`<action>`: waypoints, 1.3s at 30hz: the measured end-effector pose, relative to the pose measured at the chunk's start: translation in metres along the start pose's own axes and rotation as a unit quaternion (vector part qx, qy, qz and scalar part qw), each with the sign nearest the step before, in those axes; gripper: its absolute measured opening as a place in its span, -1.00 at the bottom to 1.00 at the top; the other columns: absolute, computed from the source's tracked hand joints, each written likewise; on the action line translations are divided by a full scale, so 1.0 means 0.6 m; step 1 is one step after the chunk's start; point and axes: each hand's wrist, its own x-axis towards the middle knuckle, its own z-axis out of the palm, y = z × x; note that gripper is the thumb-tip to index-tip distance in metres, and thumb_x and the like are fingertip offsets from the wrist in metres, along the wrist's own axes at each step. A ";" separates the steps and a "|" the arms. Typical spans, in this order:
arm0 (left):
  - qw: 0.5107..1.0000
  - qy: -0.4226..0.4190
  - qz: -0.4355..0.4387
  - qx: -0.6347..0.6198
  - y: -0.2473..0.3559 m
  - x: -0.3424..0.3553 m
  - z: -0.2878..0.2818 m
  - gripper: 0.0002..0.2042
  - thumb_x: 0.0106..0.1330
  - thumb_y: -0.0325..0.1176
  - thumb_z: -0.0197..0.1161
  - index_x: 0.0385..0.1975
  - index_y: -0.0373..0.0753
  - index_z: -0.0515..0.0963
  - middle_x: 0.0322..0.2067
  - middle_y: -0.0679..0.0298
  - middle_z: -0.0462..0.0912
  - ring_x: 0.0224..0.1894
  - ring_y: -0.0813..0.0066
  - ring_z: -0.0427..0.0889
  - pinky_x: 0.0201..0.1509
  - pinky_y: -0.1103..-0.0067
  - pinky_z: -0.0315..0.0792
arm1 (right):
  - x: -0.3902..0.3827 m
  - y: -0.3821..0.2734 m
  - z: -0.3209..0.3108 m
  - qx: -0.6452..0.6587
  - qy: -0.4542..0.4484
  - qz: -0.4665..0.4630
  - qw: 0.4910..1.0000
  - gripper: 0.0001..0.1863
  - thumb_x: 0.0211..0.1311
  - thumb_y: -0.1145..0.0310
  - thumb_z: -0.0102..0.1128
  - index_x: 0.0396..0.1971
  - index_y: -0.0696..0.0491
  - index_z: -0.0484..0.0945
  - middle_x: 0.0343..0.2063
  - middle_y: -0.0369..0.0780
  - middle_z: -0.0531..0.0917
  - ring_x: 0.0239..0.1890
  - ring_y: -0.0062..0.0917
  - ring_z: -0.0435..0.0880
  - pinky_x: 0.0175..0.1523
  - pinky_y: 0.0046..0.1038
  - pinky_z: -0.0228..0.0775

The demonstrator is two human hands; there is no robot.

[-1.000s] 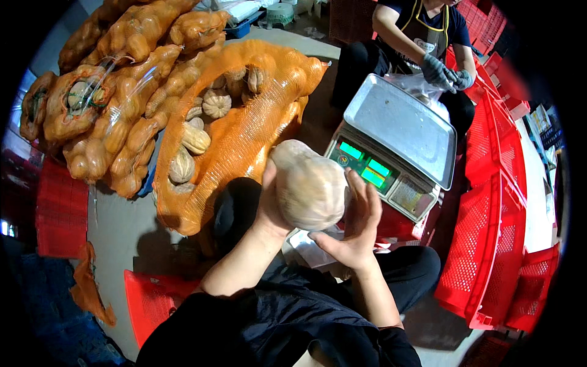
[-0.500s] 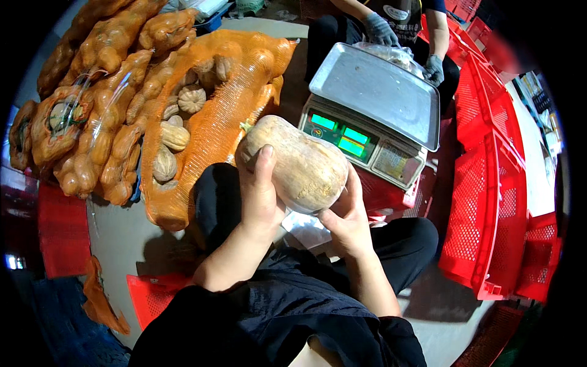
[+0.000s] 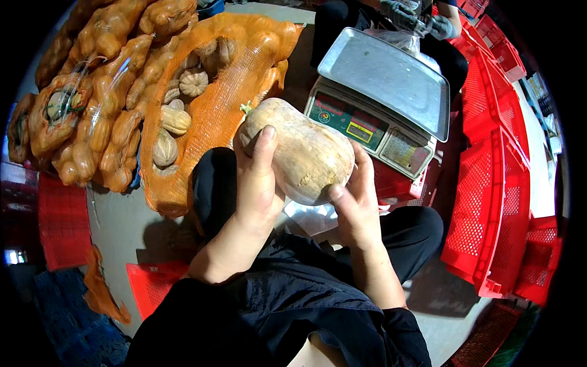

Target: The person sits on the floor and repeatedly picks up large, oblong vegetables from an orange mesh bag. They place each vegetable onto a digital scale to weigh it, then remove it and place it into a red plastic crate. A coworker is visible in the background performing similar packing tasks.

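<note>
Squash (image 3: 306, 150) in both hands; slip = drop risk.
L hand (image 3: 257, 174) cups stem end, thumb on top, other fingers mostly hidden; R hand (image 3: 359, 205) spread approx. squash-wide round blunt end. Weight + smooth skin prob. cause: if R thumb slides, blunt end could tip onto legs (image 3: 413, 235) or floor. Scale (image 3: 385, 79) just beyond R fingers; careless swing could knock it. Pale floor (image 3: 116, 214) below-left of L fingers, mesh sack (image 3: 214, 168) w/ more squashes (image 3: 175, 120) to their left; red crates (image 3: 474, 214) right of R fingers.
</note>
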 end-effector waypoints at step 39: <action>0.998 0.007 -0.049 0.030 0.008 0.025 -0.018 -0.45 0.28 -0.06 0.12 0.17 -0.26 0.23 0.03 0.14 0.45 0.07 0.30 0.46 0.15 0.37 0.37 | 0.021 -0.018 -0.003 0.046 -0.047 0.118 0.991 -0.27 0.25 0.42 -0.01 0.33 0.17 -0.16 0.25 -0.04 0.14 0.31 -0.35 0.09 0.36 -0.37 -0.12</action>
